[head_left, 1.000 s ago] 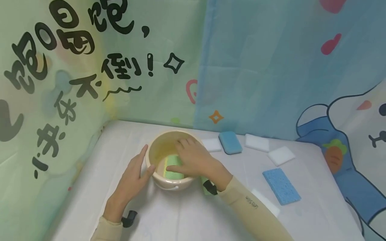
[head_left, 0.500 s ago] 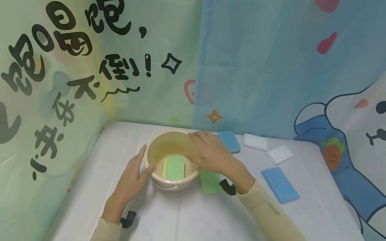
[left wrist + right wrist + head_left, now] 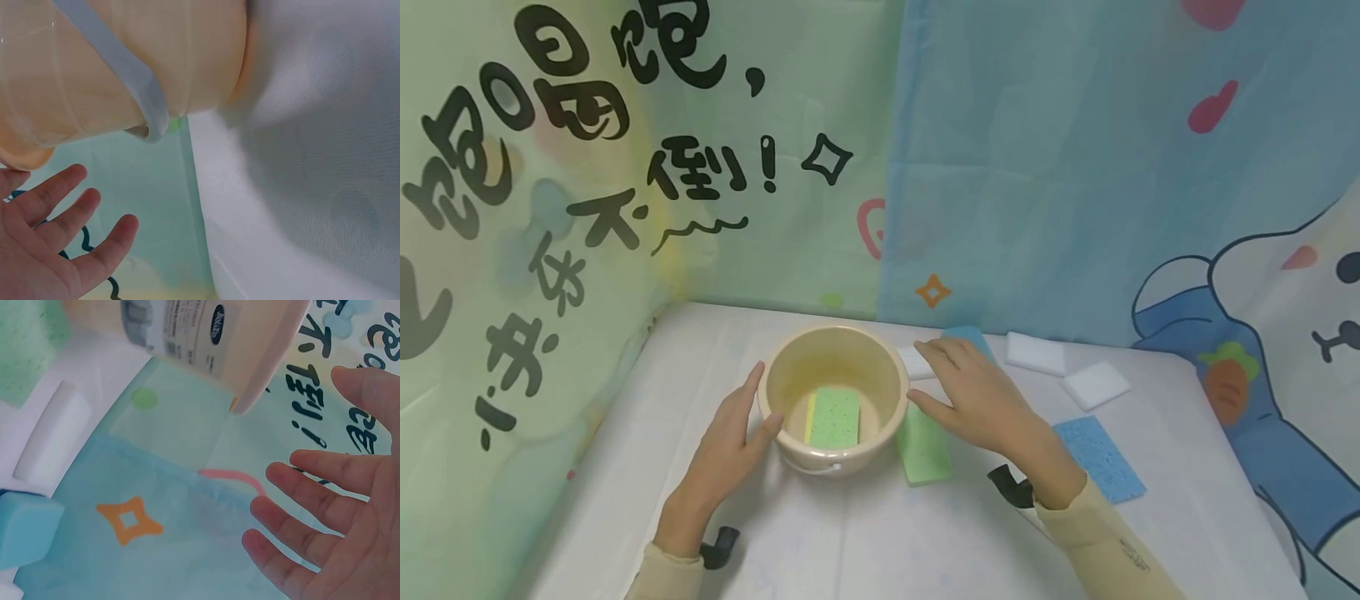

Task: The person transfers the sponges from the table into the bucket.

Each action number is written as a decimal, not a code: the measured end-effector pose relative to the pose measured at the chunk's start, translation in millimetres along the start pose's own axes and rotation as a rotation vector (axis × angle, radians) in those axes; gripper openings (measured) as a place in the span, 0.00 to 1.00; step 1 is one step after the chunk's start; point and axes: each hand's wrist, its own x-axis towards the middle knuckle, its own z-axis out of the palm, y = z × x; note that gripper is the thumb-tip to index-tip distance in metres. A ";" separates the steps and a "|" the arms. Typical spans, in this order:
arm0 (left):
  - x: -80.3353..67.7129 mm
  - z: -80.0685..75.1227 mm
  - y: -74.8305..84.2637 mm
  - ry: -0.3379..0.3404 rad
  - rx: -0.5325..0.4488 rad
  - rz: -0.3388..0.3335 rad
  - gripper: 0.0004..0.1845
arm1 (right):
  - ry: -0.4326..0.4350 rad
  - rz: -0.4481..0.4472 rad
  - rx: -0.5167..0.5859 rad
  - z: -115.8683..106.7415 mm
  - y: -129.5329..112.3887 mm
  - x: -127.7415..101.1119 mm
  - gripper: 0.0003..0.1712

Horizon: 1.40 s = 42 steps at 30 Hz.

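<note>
A beige plastic bucket (image 3: 831,398) stands on the white table, with a green and yellow sponge (image 3: 833,417) lying flat inside. My left hand (image 3: 730,437) rests against the bucket's left wall with straight fingers, thumb at the rim. In the left wrist view the bucket (image 3: 112,62) and its grey handle (image 3: 119,69) fill the top, my left hand (image 3: 53,244) spread below. My right hand (image 3: 973,396) hovers open just right of the bucket, over a second green sponge (image 3: 923,448). The right wrist view shows my right hand (image 3: 331,512) empty beside the bucket (image 3: 212,337).
A blue sponge (image 3: 1101,458) lies at the right. White sponges (image 3: 1036,353) (image 3: 1096,385) lie further back, another white one (image 3: 916,362) and a light blue one (image 3: 966,335) behind my right hand. Printed curtains wall the table on the left and back.
My right hand has come out of the bucket and moved right, leaving the green and yellow sponge inside. The left hand and bucket stayed put.
</note>
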 end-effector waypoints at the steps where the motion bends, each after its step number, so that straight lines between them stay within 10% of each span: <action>1: 0.1 0.5 -0.5 0.000 0.002 0.002 0.39 | 0.006 0.003 -0.003 -0.6 2.0 -3.1 0.36; 20: -0.7 1.6 -1.8 0.003 0.000 0.013 0.39 | -0.023 0.133 0.010 2.6 29.4 -47.9 0.34; 42: -0.9 2.2 -2.4 0.000 -0.004 -0.008 0.39 | -0.127 0.340 -0.049 29.7 49.8 -152.7 0.32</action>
